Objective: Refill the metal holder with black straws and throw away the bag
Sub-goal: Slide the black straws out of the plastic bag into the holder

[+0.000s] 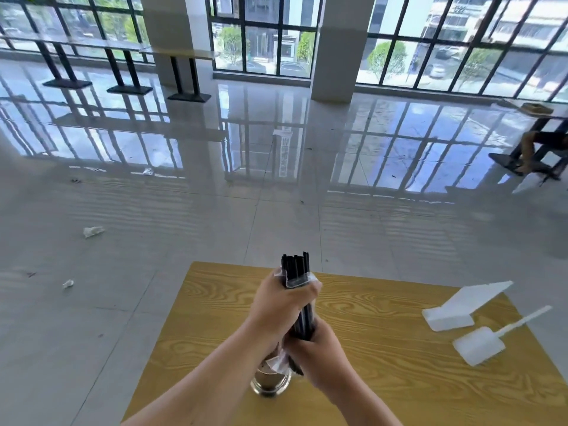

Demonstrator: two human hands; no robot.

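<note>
A bundle of black straws [296, 267] stands upright in a clear plastic bag [297, 280] above the wooden table [384, 327]. My left hand [284, 302] is closed around the upper part of the bag, whose open mouth shows the straw tips sticking out. My right hand [319, 355] grips the lower end of the bundle. The shiny metal holder [271, 383] stands on the table just below my hands, partly hidden by my left wrist and a fold of the bag.
Two white foam pieces lie on the table's right side: a wedge-shaped block [461, 305] and a paddle-like piece [488, 345]. Scraps of paper [93, 231] litter the glossy tiled floor. Tables stand by the far windows, and a seated person's leg [531, 149] shows at right.
</note>
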